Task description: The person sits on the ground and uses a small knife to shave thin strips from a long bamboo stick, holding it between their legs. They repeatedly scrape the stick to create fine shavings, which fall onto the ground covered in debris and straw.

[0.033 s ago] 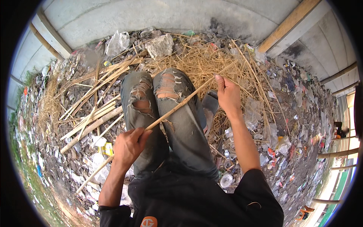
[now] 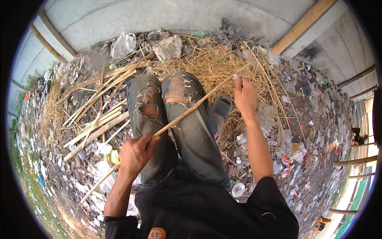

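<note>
A long, thin bamboo stick (image 2: 190, 109) runs slantwise across my ripped jeans (image 2: 186, 131), its far end up to the right over straw. My left hand (image 2: 136, 156) is closed around its nearer part, and its tail passes out below the fist toward the lower left. Farther along, my right hand (image 2: 245, 95) is closed at the stick near its far end, thumb lying along it. The inside of that hand is hidden, so I cannot make out whether anything else is in it.
Split bamboo strips and poles (image 2: 97, 125) lie to the left. Dry straw (image 2: 211, 59) and a pale rock (image 2: 168, 47) lie beyond my knees. More thin strips (image 2: 274, 91) lie at the right. Litter covers the ground up to a grey concrete wall (image 2: 159, 18).
My right hand has moved slightly up and right along the stick, away from my left hand. More of the sandal beside my knee shows. My left hand stays put.
</note>
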A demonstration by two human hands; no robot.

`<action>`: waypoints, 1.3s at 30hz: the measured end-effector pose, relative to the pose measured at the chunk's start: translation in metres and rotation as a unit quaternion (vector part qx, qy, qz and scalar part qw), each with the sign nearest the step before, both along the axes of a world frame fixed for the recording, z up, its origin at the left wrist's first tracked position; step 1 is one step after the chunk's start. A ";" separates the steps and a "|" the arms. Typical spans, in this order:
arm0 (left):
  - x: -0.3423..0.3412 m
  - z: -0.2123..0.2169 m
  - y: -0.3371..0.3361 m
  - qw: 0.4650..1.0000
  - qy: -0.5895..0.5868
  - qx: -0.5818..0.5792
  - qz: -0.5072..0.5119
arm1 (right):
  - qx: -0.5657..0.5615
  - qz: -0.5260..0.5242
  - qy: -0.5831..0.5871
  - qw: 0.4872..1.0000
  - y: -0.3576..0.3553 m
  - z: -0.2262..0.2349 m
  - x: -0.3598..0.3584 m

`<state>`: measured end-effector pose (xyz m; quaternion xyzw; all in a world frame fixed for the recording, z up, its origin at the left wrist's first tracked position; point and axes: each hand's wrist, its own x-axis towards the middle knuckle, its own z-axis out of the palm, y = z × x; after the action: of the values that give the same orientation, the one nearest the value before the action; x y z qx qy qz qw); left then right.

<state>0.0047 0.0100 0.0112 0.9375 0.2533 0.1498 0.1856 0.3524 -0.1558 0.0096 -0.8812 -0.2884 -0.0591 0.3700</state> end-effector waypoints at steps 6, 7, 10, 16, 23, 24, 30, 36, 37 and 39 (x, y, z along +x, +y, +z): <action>0.004 -0.005 -0.003 0.999 -0.015 0.034 -0.001 | 0.002 0.116 -0.013 0.993 0.004 -0.029 -0.066; 0.002 -0.007 -0.004 0.999 -0.021 0.028 0.000 | -0.004 0.133 -0.010 0.991 0.004 -0.028 -0.074; 0.001 -0.006 -0.006 0.999 -0.014 0.028 -0.003 | 0.024 0.075 0.077 0.994 0.008 0.001 -0.051; 0.003 -0.005 -0.006 1.000 -0.028 0.010 -0.005 | 0.085 0.180 0.079 0.977 0.006 -0.037 -0.090; 0.003 -0.009 -0.005 0.999 -0.022 -0.023 -0.002 | 0.168 0.197 0.626 0.736 -0.005 -0.025 -0.070; 0.003 -0.009 -0.005 0.999 -0.026 -0.024 -0.003 | 0.168 0.201 0.628 0.733 -0.004 -0.026 -0.067; 0.006 -0.007 -0.006 1.000 -0.027 -0.009 -0.001 | 0.108 0.171 0.099 0.974 0.004 -0.035 -0.085; 0.008 -0.006 -0.003 0.999 -0.023 -0.034 -0.008 | 0.177 0.232 0.360 0.886 -0.003 -0.061 -0.075; 0.008 -0.006 -0.002 0.999 -0.024 -0.036 -0.007 | 0.177 0.240 0.460 0.836 -0.008 -0.055 -0.066; 0.007 -0.006 -0.002 0.999 -0.027 -0.042 -0.004 | 0.178 0.246 0.555 0.774 -0.009 -0.051 -0.062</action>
<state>0.0120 0.0081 0.0054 0.9256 0.2501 0.1636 0.2322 0.2908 -0.1651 -0.0416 -0.5783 -0.2241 0.4835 0.6178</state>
